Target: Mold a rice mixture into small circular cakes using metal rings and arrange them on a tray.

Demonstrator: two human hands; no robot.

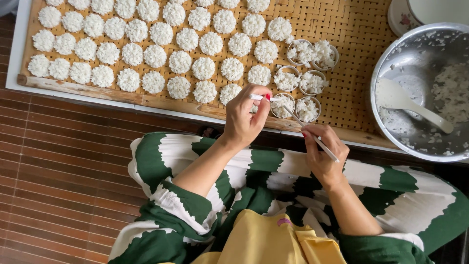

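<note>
My left hand (245, 119) pinches a small white ring mould (257, 97) near the front edge of the woven bamboo tray (351, 44). My right hand (323, 152) holds a thin white spoon (312, 134) whose tip reaches into a rice-filled ring mould (282, 105). Several more round moulds packed with white rice (308, 80) stand just beyond. Rows of round white rice cakes (146, 44) cover the tray's left and middle.
A metal bowl (415, 54) with sticky rice and a white paddle (408, 102) sits at the right. A floral dish edge (398, 17) shows at top right. Brown slatted floor (63, 161) lies to the left. My lap has green-white cloth and a yellow apron.
</note>
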